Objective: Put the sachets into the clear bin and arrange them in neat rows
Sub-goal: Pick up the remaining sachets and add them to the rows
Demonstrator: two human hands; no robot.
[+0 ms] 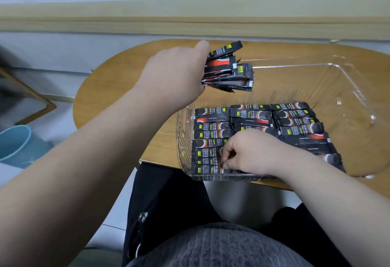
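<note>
Sachets (253, 123): lying three rows across at the bin's (348, 81) 6 o'clock end, with 12 o'clock yet to fill. Clamping a fanned bunch (230, 72) in the left hand (175, 72), hovering over the 10 o'clock corner, probably keeping stock within reach. Pinching one sachet (209, 155) with curled fingers of the right hand (251, 152) at 7 o'clock, seemingly squaring it against its row. Resting the bin on the table (118, 89).

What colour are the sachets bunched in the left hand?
The sachets are black with red patches and small yellow labels; best seen in the head view.
</note>
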